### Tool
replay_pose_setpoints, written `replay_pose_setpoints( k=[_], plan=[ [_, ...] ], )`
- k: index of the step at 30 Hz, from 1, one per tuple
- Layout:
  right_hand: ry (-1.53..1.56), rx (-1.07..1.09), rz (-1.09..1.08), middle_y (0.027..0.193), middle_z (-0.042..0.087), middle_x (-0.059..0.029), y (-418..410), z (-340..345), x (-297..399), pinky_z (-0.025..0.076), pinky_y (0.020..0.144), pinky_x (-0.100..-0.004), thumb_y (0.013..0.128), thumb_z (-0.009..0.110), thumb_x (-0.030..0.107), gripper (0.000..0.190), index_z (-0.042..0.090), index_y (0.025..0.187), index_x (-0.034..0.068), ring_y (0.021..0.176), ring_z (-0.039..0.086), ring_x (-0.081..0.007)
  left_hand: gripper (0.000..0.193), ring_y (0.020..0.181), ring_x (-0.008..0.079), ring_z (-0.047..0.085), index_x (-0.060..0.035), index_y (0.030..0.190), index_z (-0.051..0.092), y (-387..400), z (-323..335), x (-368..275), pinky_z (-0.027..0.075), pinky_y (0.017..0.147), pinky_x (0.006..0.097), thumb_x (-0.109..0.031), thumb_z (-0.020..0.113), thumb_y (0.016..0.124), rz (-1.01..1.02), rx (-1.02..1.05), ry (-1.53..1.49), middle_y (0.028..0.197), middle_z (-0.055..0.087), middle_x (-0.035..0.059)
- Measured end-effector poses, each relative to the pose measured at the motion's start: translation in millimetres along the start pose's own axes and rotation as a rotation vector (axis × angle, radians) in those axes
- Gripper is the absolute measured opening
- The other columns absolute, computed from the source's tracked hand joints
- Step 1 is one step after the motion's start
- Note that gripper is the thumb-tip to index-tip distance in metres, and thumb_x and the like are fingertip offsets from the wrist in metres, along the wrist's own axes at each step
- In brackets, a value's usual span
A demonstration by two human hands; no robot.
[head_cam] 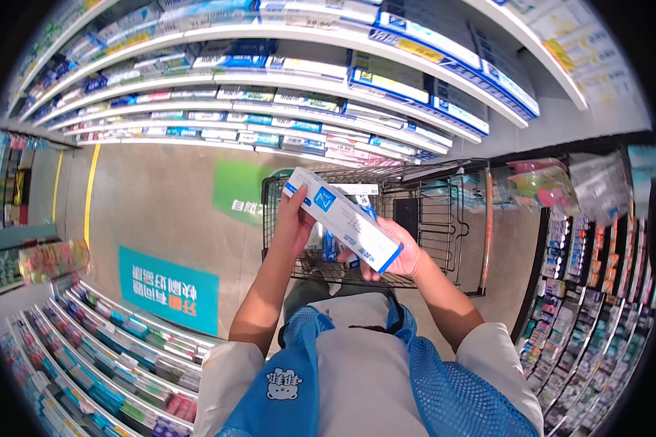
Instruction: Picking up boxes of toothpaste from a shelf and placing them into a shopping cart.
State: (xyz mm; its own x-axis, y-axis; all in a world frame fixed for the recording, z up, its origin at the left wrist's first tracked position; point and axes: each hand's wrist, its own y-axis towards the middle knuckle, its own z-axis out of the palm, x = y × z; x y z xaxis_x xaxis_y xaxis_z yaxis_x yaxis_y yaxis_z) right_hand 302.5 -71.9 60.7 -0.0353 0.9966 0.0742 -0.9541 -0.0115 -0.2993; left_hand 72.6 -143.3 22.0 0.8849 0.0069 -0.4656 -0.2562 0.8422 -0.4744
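Observation:
Both of my hands hold a long white and blue carton (345,220) at a slant above a wire shopping cart (443,188). My left hand (295,221) grips its upper left end, thumb on the top face. Around the lower right end is my right hand (398,248), with fingers under the box. The carton bears a blue square emblem and writing. Below it, partly hidden by the carton and my hands, several white and blue boxes (329,246) lie in the cart basket.
Shelves (306,82) of boxed goods curve across the far side. More stocked shelves (126,349) stand at the lower left and small-goods racks (568,317) at the right. Clear plastic packages (557,180) hang beside the cart. Floor stickers (169,289) lie to the left.

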Motion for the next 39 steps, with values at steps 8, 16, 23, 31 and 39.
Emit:
replay_pose_setpoints(
  k=[8,16,23,31,39],
  plan=[
    [-0.478,-0.483,-0.427,0.122,0.061,-0.0209,-35.8,43.4,-2.0,0.061,0.080,-0.0429,0.102,0.046,0.037,0.051,0.040,0.141,0.004,0.100,0.069,-0.0358,0.034,0.106,0.0212,0.063,-0.0106,0.128,0.049,-23.3,31.9,-16.0,0.058,0.085,0.0401,-0.027,0.055,0.099,0.164,-0.048,0.106,0.115,0.061,0.0074],
    [-0.516,-0.709,-0.647,0.116,0.063,-0.0227,-48.5,35.1,-12.6,0.064,0.070,-0.0355,0.104,0.042,0.041,0.047,0.043,0.134,0.005,0.090,0.071,-0.0345,0.042,0.111,0.0231,0.060,-0.0129,0.134,0.049,-33.0,32.9,-11.5,0.054,0.089,0.0415,-0.036,0.050,0.099,0.086,-0.029,0.108,0.123,0.057,0.0074],
    [-0.420,-0.671,-0.625,0.114,0.064,-0.0266,-59.6,41.5,-6.3,0.064,0.069,-0.0338,0.103,0.039,0.048,0.065,0.044,0.133,-0.009,0.088,0.071,-0.0361,0.045,0.110,0.0227,0.062,-0.0130,0.140,0.042,-37.0,31.8,-18.5,0.055,0.091,0.0399,-0.031,0.045,0.098,0.085,0.052,0.367,0.127,0.058,0.0091],
    [-0.243,-0.727,-0.603,0.114,0.064,-0.0236,-68.3,23.7,3.6,0.066,0.069,-0.0377,0.104,0.039,0.039,0.057,0.044,0.132,-0.010,0.089,0.071,-0.0359,0.054,0.106,0.0236,0.064,-0.0037,0.141,0.036,-36.6,34.8,-15.1,0.058,0.086,0.0347,-0.037,0.051,0.101,0.021,0.097,0.504,0.122,0.059,0.0133],
    [-0.352,-0.818,-0.594,0.103,0.069,-0.0146,-80.6,13.1,17.5,0.062,0.064,-0.0312,0.103,0.035,0.049,0.057,0.053,0.130,0.002,0.076,0.072,-0.0234,0.048,0.108,0.0253,0.063,-0.0011,0.126,0.040,-33.2,41.3,-3.9,0.059,0.086,0.0375,-0.040,0.051,0.101,-0.025,0.134,0.563,0.119,0.056,0.0160]
  ],
)
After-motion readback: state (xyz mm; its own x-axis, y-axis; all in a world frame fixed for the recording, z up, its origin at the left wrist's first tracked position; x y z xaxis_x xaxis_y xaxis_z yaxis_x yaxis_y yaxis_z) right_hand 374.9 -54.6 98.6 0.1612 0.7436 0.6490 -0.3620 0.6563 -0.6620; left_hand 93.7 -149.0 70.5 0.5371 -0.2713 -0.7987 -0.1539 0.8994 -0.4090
